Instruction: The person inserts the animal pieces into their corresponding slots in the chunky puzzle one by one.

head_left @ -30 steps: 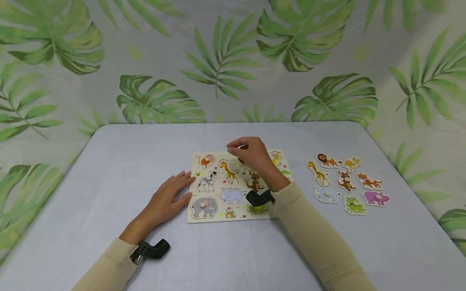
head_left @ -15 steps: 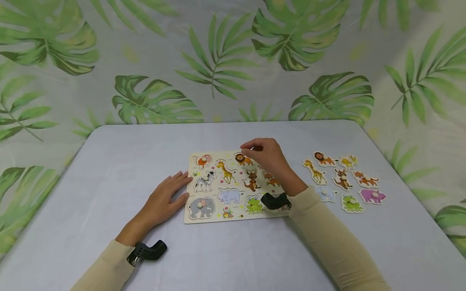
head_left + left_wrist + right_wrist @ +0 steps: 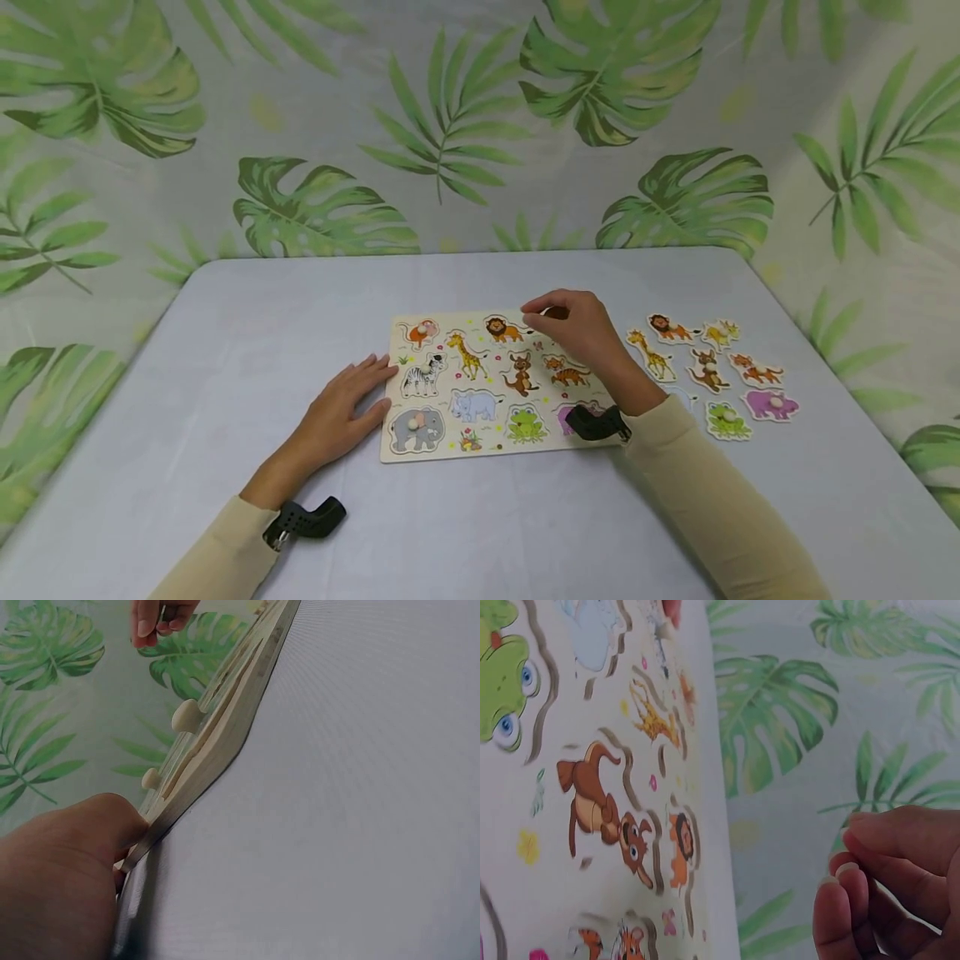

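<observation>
A: Where is the board (image 3: 459, 319)?

B: Flat on the white surface (image 3: 450, 533), with a leaf-print cloth (image 3: 450, 142) behind. The left hand (image 3: 341, 410) lies at its left side.

A: How are that hand's fingers?

B: Laid out fairly straight, touching the board's edge without gripping it.

A: And the right hand (image 3: 576, 327)?

B: Raised over the board's upper right part. Its fingers are curled, the tips brought close to the thumb, and no piece shows between them in the right wrist view.

A: Which pieces sit in the board?

B: The monkey (image 3: 422, 332), zebra (image 3: 423, 377) and elephant (image 3: 417, 429), in a column along the left. Two wooden knobs stand up in the left wrist view.

A: What fills the rest?

B: Printed recesses: a giraffe, lion, kangaroo, tiger, rhino and frog among them. A black wrist camera (image 3: 596, 422) covers part of the purple one at the lower right.

A: And the loose pieces?

B: Grouped on the surface just right of the board: lion (image 3: 667, 328), giraffe (image 3: 651, 356), a yellow animal (image 3: 720, 335), kangaroo (image 3: 707, 372), tiger (image 3: 755, 372), purple hippo (image 3: 771, 406) and frog (image 3: 726, 422). A pale blue piece (image 3: 688, 397) is mostly hidden by the right arm.
</observation>
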{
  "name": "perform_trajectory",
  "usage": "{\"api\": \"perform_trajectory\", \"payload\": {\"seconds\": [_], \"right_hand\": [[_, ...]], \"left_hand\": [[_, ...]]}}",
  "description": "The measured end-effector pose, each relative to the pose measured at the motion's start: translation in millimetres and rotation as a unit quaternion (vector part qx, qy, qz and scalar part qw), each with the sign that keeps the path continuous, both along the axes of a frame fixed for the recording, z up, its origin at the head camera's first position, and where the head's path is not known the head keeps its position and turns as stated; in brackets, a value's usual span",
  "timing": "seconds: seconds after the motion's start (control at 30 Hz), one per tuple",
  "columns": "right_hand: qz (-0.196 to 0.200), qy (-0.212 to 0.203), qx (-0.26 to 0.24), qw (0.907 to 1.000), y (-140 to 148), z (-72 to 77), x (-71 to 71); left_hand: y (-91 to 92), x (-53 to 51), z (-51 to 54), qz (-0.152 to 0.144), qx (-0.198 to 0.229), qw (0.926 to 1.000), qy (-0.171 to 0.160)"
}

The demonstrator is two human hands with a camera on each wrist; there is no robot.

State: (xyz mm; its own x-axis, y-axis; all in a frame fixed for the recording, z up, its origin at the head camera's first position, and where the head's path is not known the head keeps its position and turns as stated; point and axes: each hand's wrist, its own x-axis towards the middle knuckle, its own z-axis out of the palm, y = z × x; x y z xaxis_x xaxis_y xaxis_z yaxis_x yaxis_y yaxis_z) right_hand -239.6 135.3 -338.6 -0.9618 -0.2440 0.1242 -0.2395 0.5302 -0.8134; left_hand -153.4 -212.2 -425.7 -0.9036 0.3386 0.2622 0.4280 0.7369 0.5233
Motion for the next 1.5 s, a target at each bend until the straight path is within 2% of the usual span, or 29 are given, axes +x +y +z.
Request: {"api": "perform_trajectory", "payload": {"seconds": [0.53,0.77,1.07,1.33,1.5], "right_hand": [[-0.019,0.015,0.052,0.9984,34,-9.7,10.4],[-0.017,0.033,0.063,0.9973,45,-8.3,10.6],[0.012,0.036,0.089,0.9953,60,-4.6,3.7],[0.049,0.010,0.124,0.9910,82,-0.2,-3.7],[0.049,-0.009,0.130,0.9902,94,4.8,-6.2]], "left_hand": [[1.2,0.9,-1.4,-0.001,-0.004,1.0000,0.001],[0.9,2.0,-1.0,0.001,-0.006,1.0000,-0.004],[0.6,1.9,-0.8,-0.001,-0.005,1.0000,0.005],[1.3,1.8,-2.0,0.002,-0.006,1.0000,0.002],[1.0,1.8,-0.2,0.006,-0.010,0.9999,0.001]]}}
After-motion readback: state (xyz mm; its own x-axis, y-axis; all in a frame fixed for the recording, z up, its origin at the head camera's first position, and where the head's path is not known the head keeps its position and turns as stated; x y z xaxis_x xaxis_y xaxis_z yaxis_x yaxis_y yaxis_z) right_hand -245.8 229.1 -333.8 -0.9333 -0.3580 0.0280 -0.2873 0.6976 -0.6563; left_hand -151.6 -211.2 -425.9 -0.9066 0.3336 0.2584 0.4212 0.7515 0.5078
